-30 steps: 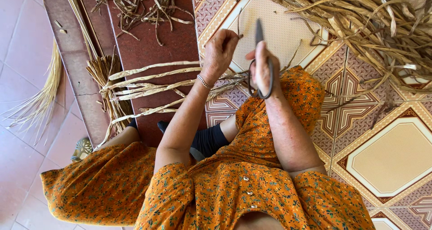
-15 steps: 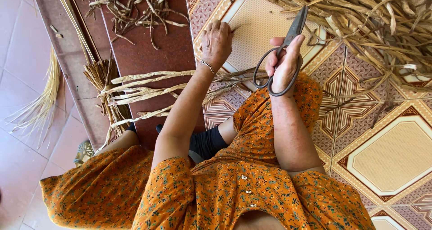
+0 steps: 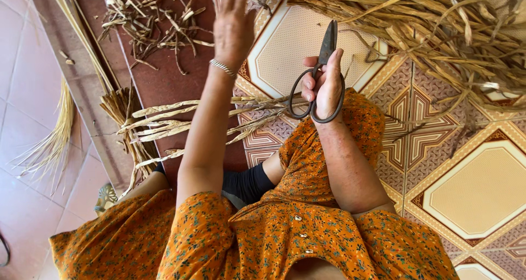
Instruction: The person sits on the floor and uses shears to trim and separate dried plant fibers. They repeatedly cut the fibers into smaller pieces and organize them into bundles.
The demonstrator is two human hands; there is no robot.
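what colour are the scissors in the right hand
Dark grey metal scissors with big loop handles, held in the right hand; head view.

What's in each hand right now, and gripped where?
Right hand holds dark metal scissors by the looped handles, fingers through the loops, blades shut and pointing away. Left hand is open, stretched towards the pile of dried fibre strips, holding nothing.

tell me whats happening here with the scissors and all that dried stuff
A person in an orange flowered dress sits on a patterned tile floor, working with dried plant strips. The right hand holds a pair of dark scissors, blades shut and pointing away. The left hand reaches out, fingers spread, toward the big pile of dried strips. A bundle of strips lies across the lap area, and short cut scraps are scattered on the red-brown floor beyond.
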